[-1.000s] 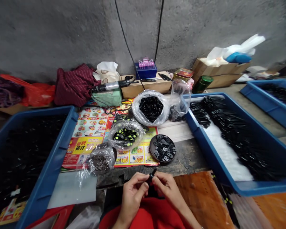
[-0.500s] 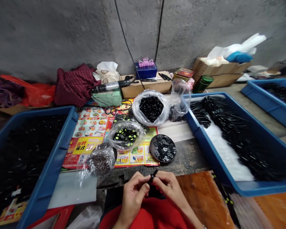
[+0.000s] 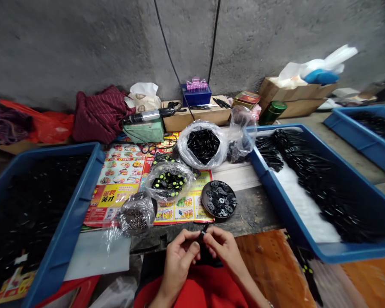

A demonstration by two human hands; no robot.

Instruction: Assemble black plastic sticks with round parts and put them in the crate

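Observation:
A small black plastic part (image 3: 202, 233) is pinched between my two hands, just in front of the table edge; its exact kind is too small to make out. My left hand (image 3: 183, 253) grips it with thumb and forefinger. From the other side the fingertips of my right hand (image 3: 221, 244) close on it. Beyond my hands stands a round dish (image 3: 206, 205) of flat black pieces. A plastic bag (image 3: 150, 186) of black parts with yellow-green dots and a bag (image 3: 128, 214) of small metal pins lie to its left.
Blue trays of black parts stand at left (image 3: 98, 156) and right (image 3: 308, 226). Farther back are a bag (image 3: 223, 147) of glossy black pieces, scissors (image 3: 149, 148), a power screwdriver (image 3: 150, 115) and a green tin (image 3: 275, 112). An orange-brown sheet (image 3: 266, 261) lies at my right.
The black part has turned between my fingers, and less of it sticks up now. My right fingers have shifted slightly; both hands stay in the same place.

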